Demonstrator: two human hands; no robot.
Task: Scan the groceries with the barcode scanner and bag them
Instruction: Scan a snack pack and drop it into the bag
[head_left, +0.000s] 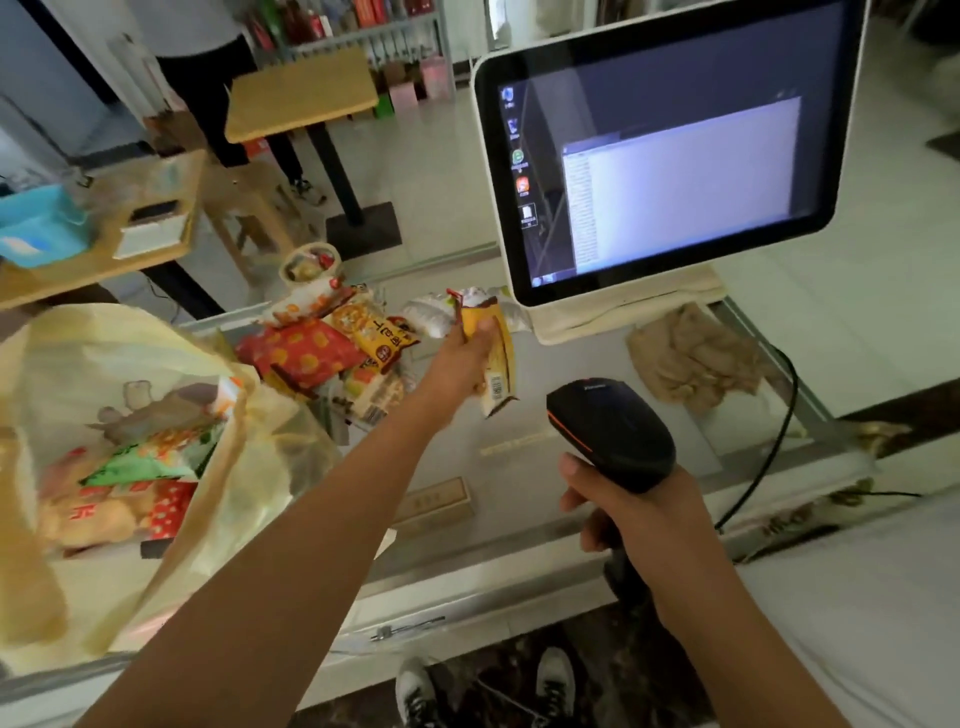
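Left grip pinches yellow packet over counter; right grip clasps scanner toward near edge; packet, scanner apart.

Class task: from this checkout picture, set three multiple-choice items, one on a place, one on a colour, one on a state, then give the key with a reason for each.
1. Where does the snack pile lie?
A. on the floor
B. on the counter, between bag and screen
C. in a drawer

2. What colour is the packet in the left hand?
A. blue
B. green
C. yellow

3. What is the right hand doing?
A. resting open
B. gripping the scanner
C. touching the screen

Key: 1 B, the pile sits on the counter beside the bag; 2 C, its wrapper is yellow; 3 B, it is wrapped round the scanner.
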